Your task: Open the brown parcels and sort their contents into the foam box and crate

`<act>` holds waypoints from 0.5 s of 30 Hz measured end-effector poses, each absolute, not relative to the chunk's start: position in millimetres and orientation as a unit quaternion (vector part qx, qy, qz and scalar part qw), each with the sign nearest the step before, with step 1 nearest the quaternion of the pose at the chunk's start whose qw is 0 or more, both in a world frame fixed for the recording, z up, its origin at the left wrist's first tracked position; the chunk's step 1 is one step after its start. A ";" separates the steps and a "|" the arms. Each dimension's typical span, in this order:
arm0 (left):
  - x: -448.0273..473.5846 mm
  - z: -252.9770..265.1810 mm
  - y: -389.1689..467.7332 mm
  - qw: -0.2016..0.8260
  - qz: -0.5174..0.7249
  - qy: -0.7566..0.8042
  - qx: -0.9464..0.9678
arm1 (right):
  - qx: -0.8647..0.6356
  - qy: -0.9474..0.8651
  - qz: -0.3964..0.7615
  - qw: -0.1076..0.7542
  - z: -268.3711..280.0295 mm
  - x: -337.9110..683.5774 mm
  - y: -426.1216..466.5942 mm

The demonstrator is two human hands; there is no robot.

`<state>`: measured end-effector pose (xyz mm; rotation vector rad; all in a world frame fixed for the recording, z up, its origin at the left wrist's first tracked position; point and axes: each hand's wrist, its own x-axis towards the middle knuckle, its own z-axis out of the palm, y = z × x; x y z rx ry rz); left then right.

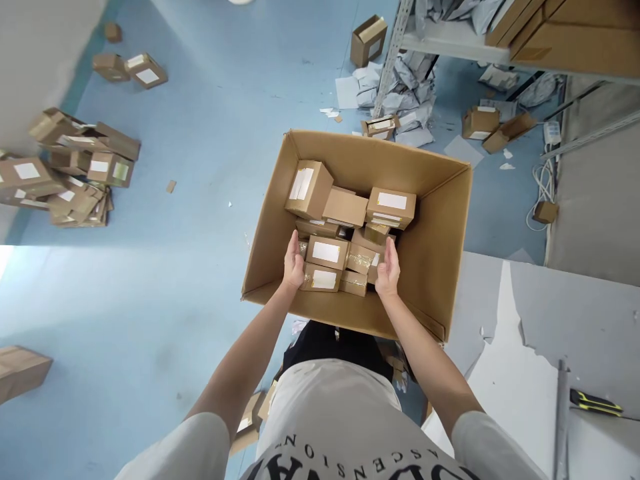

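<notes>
The left hand point(294, 265) and right hand point(389, 272), flat and uncurled, seem to line up small boxes point(326, 252) in the big cardboard box point(434, 247); the next push should be even.

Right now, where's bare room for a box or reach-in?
Box: blue floor between the large carton and the box pile at left, bar small scraps. Reach-in: probably a slim gap between the right hand and the carton's right wall. Crowded: the carton's middle, packed with small boxes, and around the shelf post, heaped with grey parcels.

Left fingers point(294, 244) and right fingers point(392, 253) flank small boxes point(327, 260) inside a large open carton point(437, 220).
</notes>
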<state>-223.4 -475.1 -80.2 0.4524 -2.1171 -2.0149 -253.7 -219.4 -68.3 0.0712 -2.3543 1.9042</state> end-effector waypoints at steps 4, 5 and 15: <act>-246.5 -139.8 -492.8 0.006 -0.626 -0.736 0.258 | 0.019 -0.800 0.600 0.021 -121.5 -267.8 -224.1; -252.4 -158.1 -497.5 -0.020 -0.606 -0.743 0.285 | 0.020 -0.808 0.589 0.009 -139.6 -271.0 -224.6; -270.1 -324.5 -527.6 -0.294 -0.432 -0.758 0.391 | 0.007 -0.853 0.464 -0.240 -309.6 -257.3 -222.6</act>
